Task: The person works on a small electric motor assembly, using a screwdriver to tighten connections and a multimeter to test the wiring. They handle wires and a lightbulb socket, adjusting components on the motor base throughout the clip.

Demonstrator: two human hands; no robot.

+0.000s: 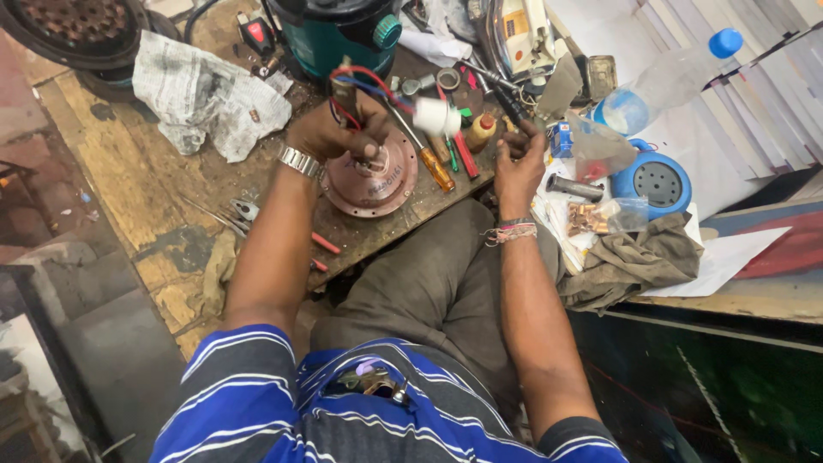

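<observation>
L hand (330, 129) clenched on wired part atop motor cover (370, 182); R hand (517, 159), right of cover, pinched small dark tool (514, 110).

A worn wooden workbench (129, 171) filled the scene, its yellowish top scratched and stained — dark patches showed where the finish had gone. At the left lay a reddish floor (21, 129), with a dark grey slab (111, 343) below. Pale corrugated sheeting (754, 111) stood at the right. The light was flat and even.

A person's left hand (330, 133) grips wires on a round copper-coloured motor housing (370, 178) on a cluttered wooden bench (129, 171). The right hand (519, 159) holds a small dark tool.
</observation>
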